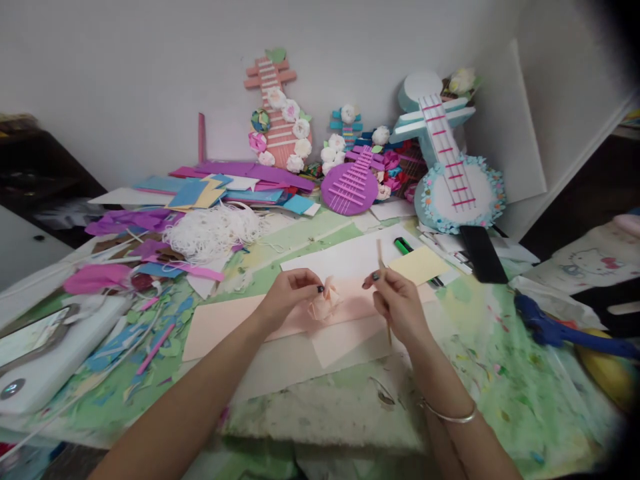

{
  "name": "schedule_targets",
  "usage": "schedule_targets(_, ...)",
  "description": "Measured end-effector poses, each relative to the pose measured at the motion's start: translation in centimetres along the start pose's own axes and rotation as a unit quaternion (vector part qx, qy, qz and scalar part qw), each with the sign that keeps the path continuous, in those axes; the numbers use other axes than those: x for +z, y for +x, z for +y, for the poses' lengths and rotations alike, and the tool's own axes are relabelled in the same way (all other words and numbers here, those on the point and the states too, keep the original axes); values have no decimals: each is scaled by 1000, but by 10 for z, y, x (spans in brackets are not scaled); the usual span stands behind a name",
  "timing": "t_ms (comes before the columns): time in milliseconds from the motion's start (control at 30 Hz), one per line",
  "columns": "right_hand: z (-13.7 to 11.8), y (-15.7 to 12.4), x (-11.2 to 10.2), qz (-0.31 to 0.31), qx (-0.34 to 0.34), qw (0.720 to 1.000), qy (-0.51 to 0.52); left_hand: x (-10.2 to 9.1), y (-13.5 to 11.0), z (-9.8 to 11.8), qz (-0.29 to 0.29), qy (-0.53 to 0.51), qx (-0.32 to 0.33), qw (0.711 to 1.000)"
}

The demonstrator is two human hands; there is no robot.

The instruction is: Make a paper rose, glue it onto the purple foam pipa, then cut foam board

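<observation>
The left hand's fingertips (319, 289), nails painted dark, are pinched closed on the edge of a small peach foam flower (325, 305), which sits just above a pale pink foam sheet (215, 321) at the middle of the table. The left hand (287, 293) comes in from the lower left, its forearm bare. Just beside the flower, the right hand's fingers (376, 276) are curled tight around a thin wooden stick (380, 252), held nearly upright, its top end poking above the fingers and its lower end showing below the palm. The right hand (400, 308) wears a silver bangle (450, 417) on the wrist. Behind the hands lie a white sheet (350, 257), a yellow paper square (419, 265), a green highlighter (403, 245) and a black phone (483, 253). To the left sit a tangle of white string (215, 230) and scattered coloured foam scraps (150, 333). Against the wall stand foam instrument models: a pink one (277, 113) with paper roses, a purple one (350, 188) and a blue-and-white one (450, 180). The green, paint-flecked table (480, 353) also carries a blue tool (550, 330) at the right.
</observation>
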State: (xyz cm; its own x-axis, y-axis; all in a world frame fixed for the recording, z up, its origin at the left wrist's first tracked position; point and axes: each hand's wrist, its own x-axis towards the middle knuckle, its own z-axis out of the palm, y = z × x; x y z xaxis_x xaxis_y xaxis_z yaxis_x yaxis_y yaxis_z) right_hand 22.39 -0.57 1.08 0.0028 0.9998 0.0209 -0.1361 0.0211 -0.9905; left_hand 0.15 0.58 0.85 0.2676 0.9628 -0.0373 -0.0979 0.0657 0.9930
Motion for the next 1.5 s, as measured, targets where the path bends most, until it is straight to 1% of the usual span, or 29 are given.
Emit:
schedule_targets(67,2,-4,10,-39,20,997,-67,2,0,-2,-23,-28,-28,999)
schedule_targets(133,2,-7,17,-65,14,993,-100,5,-1,-2,-44,-41,-50,997)
schedule_targets(267,6,-9,23,-114,10,988,-100,11,-4,-1,-68,-50,-65,994)
schedule_targets(400,11,-11,26,-140,42,985,-96,15,-5,-6,-82,-47,-61,994)
schedule_targets(500,14,-12,28,-147,48,983,-101,17,-4,-8,-82,-47,-50,994)
schedule_targets(667,14,-11,30,-132,34,986,-99,18,-5,-6,-69,-24,-21,997)
schedule_targets(833,13,-11,31,-130,26,987,-96,18,-4,-4,-61,-8,-1,998)
schedule_targets(1067,10,-12,31,-147,76,984,-60,19,-5,-4,-60,-45,-4,997)
schedule_targets(1233,10,-12,30,-161,80,983,-37,19,-5,-8,-68,-83,-20,994)
schedule_targets(1400,11,-12,28,-160,78,983,-35,16,-4,-10,-46,-71,-8,996)
schedule_targets(1500,10,-12,27,-168,80,982,-22,15,-3,-8,-17,-51,0,999)
